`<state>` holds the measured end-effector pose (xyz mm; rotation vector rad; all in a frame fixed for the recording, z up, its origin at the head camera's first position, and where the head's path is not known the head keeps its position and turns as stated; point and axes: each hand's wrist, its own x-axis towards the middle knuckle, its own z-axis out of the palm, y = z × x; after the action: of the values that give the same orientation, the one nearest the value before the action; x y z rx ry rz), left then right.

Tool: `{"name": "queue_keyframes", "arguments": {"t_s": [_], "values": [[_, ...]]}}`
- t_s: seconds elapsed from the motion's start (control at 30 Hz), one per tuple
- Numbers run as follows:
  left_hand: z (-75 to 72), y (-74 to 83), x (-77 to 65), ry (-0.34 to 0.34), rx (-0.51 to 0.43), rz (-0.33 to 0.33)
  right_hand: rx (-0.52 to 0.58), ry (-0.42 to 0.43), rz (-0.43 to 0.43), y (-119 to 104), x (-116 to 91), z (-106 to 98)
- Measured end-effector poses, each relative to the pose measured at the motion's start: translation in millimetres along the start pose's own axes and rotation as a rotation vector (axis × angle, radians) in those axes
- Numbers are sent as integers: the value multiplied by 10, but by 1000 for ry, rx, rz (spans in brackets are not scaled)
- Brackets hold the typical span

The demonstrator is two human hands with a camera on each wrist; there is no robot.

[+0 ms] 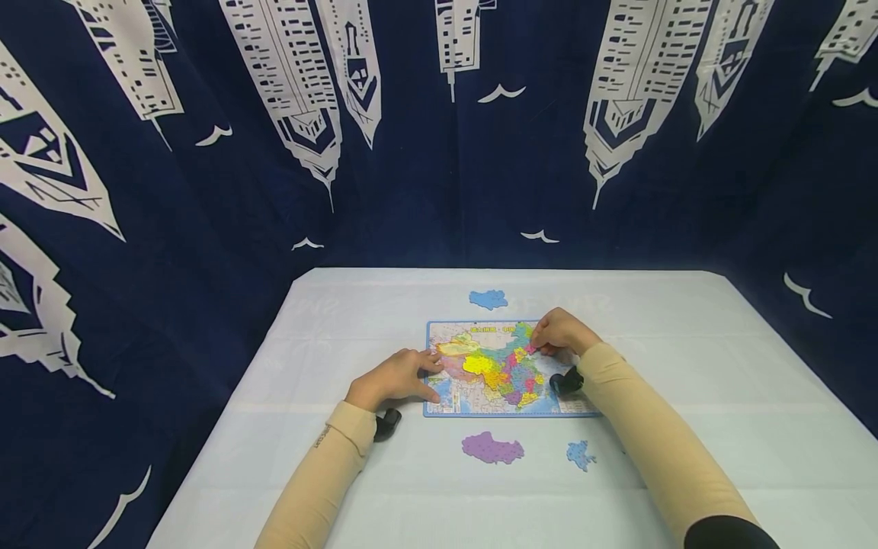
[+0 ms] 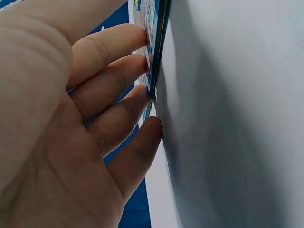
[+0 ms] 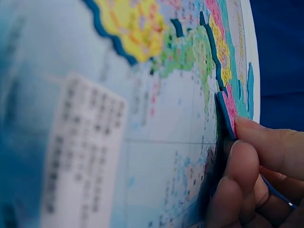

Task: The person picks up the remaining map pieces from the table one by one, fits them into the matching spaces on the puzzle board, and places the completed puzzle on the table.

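Observation:
A map puzzle board of China, with colourful province pieces on it, lies on the white table. My left hand rests at its left edge; in the left wrist view its extended fingers touch the board's edge and face. My right hand is over the upper right part of the map. Between thumb and fingers it pinches a small pink puzzle piece, tilted against the board beside a yellow piece. The fingertips hide the pink piece's near end.
A blue puzzle piece lies beyond the board. Nearer to me are a purple piece and a smaller blue piece. A dark blue curtain with white building prints hangs behind the table.

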<state>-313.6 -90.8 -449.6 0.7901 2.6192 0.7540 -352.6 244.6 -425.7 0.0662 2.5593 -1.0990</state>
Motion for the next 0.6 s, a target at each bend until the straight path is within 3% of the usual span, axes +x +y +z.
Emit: {"name": "queue_keyframes", "arguments": {"t_s": [0.6], "values": [[9,-9,4,7,4,21,-35,19,46,-14,19,14]]}}
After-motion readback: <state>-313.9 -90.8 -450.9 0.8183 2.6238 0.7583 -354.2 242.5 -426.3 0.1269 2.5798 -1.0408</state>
